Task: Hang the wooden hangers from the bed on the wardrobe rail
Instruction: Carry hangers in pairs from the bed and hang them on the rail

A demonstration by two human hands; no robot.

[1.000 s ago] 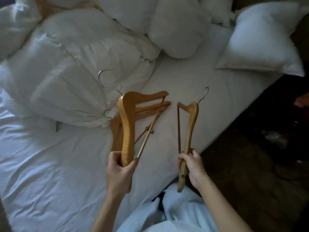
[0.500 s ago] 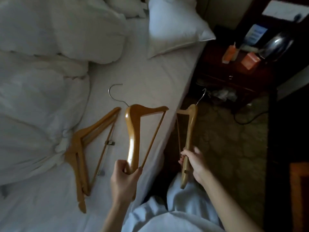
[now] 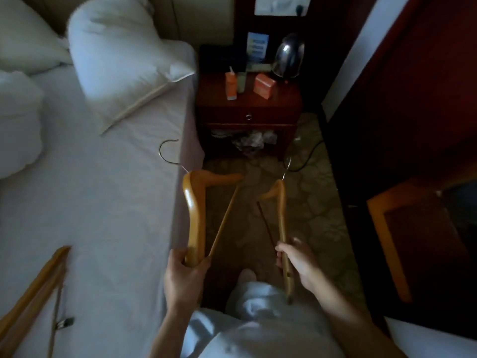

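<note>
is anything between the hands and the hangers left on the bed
Nothing visible. Both hands are full: the left hand and right hand each hold a hanger. The leftover hangers lie on bare sheet.

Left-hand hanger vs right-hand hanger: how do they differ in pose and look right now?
The left-hand hanger shows its triangle open to the camera; the right-hand hanger is seen nearly edge-on, so it looks narrow. The left-hand hanger's hook curls left over the bed; the right-hand hanger's hook points up over the floor. The left-hand hanger looks thicker. Both are wooden with a metal hook and a crossbar, each gripped at its lower end, by the left hand and right hand.
</note>
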